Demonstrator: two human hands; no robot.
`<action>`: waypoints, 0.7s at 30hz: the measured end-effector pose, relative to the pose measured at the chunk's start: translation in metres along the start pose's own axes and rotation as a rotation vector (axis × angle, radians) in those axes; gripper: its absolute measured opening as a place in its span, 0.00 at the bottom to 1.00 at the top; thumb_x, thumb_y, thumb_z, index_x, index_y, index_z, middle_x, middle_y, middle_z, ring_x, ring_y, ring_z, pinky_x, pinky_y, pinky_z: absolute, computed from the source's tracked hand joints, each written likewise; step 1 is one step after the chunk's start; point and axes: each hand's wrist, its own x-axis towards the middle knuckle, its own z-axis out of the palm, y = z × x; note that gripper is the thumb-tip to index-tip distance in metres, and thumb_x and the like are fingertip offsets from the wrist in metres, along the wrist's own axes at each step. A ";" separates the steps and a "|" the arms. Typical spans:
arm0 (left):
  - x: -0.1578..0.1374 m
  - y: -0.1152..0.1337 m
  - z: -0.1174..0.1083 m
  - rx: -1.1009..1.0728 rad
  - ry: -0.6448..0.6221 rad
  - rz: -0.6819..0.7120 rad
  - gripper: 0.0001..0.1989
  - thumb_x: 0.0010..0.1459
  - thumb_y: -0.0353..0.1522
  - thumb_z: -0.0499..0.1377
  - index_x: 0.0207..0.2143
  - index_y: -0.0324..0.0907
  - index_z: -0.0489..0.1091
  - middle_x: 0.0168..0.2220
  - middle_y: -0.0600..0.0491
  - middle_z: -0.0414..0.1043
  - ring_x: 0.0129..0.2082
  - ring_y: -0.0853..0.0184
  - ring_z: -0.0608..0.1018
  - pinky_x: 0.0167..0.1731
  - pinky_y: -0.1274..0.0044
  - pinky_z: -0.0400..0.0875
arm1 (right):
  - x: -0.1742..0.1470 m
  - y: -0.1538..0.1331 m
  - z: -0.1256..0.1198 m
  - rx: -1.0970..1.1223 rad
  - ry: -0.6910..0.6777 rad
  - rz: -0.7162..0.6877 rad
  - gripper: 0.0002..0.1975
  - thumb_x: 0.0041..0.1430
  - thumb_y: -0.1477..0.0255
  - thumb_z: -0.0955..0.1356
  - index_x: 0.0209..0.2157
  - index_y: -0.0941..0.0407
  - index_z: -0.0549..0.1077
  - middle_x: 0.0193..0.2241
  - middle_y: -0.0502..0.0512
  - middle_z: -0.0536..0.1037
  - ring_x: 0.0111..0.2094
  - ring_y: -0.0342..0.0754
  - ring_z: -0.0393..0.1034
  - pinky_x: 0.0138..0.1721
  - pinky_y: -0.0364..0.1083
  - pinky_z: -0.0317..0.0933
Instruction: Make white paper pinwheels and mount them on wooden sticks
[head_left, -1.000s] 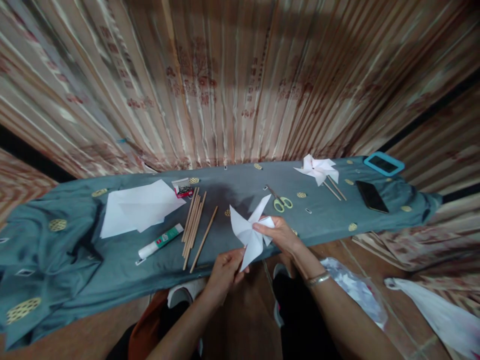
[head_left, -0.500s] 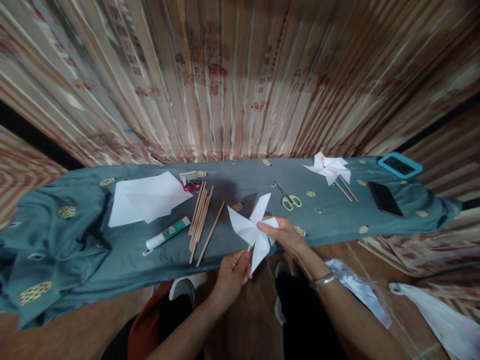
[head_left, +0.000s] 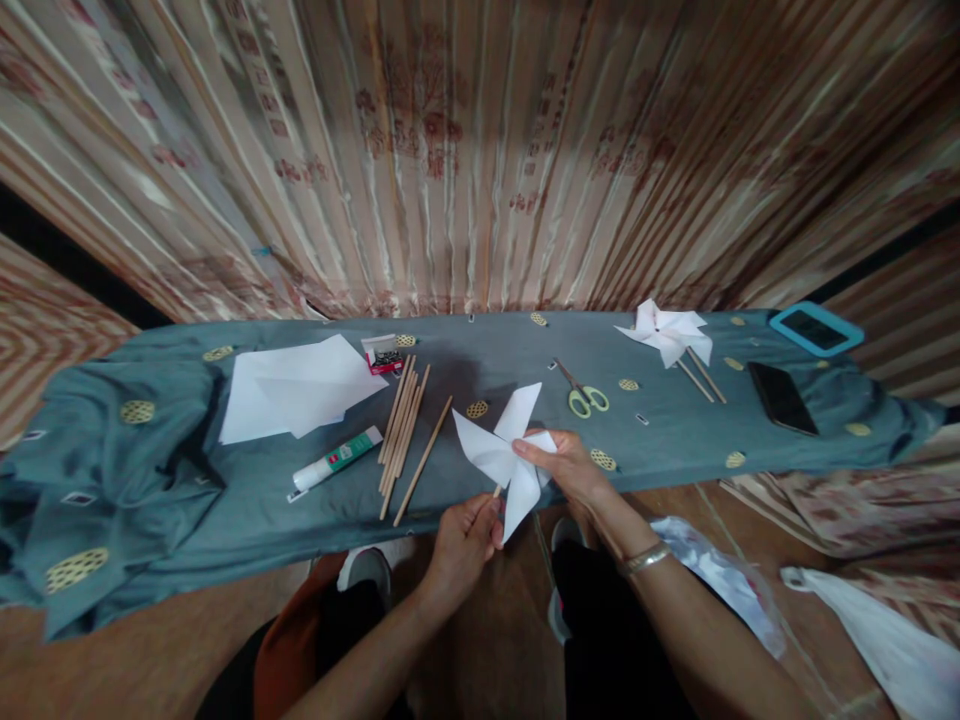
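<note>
A white paper pinwheel (head_left: pixel 495 455) is held up in front of me, over the near edge of the cloth-covered table (head_left: pixel 517 345). My right hand (head_left: pixel 566 462) grips it, the thumb pressed near its centre and the fingers behind a blade. Below the blades, my left hand (head_left: pixel 469 535) is closed around the wooden stick (head_left: pixel 497 491), of which only a short piece shows. Left of the pinwheel one loose wooden stick (head_left: pixel 424 460) lies beside a bundle of several sticks (head_left: pixel 401 425). Scissors (head_left: pixel 589 400) with pale green handles lie just beyond my right hand.
White paper sheets (head_left: pixel 292 390), a glue stick (head_left: pixel 337 458) and a small red box (head_left: pixel 384 357) lie to the left. At the right are finished-looking paper pinwheels (head_left: pixel 667 330) on sticks, a black phone (head_left: pixel 781 397) and a blue-framed device (head_left: pixel 817 328). Plastic bags (head_left: pixel 716 575) rest on the floor.
Both hands keep the same hold on the pinwheel, which has barely shifted. The whole view has moved slightly.
</note>
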 end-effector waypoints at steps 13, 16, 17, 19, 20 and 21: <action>0.002 -0.010 -0.004 -0.025 -0.027 -0.012 0.30 0.44 0.60 0.58 0.18 0.41 0.61 0.14 0.60 0.55 0.15 0.77 0.55 0.18 0.80 0.45 | 0.004 -0.001 -0.001 -0.036 -0.032 0.032 0.21 0.32 0.58 0.78 0.25 0.58 0.78 0.20 0.49 0.78 0.19 0.41 0.67 0.23 0.42 0.59; 0.000 -0.009 -0.003 -0.022 -0.024 -0.021 0.29 0.47 0.58 0.57 0.19 0.40 0.62 0.15 0.59 0.57 0.16 0.76 0.56 0.18 0.81 0.47 | 0.004 -0.005 -0.002 -0.052 -0.054 0.028 0.20 0.30 0.58 0.79 0.24 0.58 0.77 0.20 0.48 0.78 0.19 0.40 0.67 0.24 0.41 0.59; -0.001 -0.009 -0.002 -0.026 -0.024 -0.023 0.29 0.48 0.58 0.56 0.20 0.40 0.63 0.15 0.59 0.57 0.16 0.77 0.56 0.18 0.81 0.46 | 0.003 -0.006 -0.002 -0.059 -0.060 0.027 0.20 0.30 0.58 0.79 0.24 0.58 0.77 0.20 0.48 0.78 0.19 0.40 0.66 0.24 0.41 0.59; -0.003 -0.009 -0.001 -0.040 -0.027 -0.033 0.28 0.48 0.57 0.56 0.20 0.40 0.63 0.15 0.60 0.57 0.15 0.77 0.56 0.18 0.81 0.45 | 0.001 -0.009 -0.003 -0.075 -0.068 0.024 0.20 0.30 0.58 0.79 0.23 0.58 0.77 0.19 0.48 0.77 0.19 0.40 0.66 0.24 0.42 0.59; -0.003 -0.010 0.000 -0.047 -0.029 -0.040 0.28 0.48 0.57 0.56 0.20 0.40 0.63 0.14 0.60 0.57 0.14 0.77 0.55 0.17 0.80 0.45 | 0.000 -0.011 -0.004 -0.091 -0.073 0.018 0.20 0.30 0.59 0.79 0.23 0.58 0.77 0.19 0.48 0.77 0.20 0.41 0.66 0.25 0.42 0.59; -0.004 -0.011 0.001 -0.054 -0.029 -0.048 0.28 0.48 0.57 0.56 0.19 0.40 0.63 0.14 0.60 0.56 0.13 0.78 0.54 0.17 0.80 0.44 | 0.000 -0.011 -0.005 -0.117 -0.079 0.005 0.19 0.31 0.59 0.78 0.23 0.58 0.76 0.20 0.47 0.77 0.20 0.41 0.66 0.26 0.42 0.60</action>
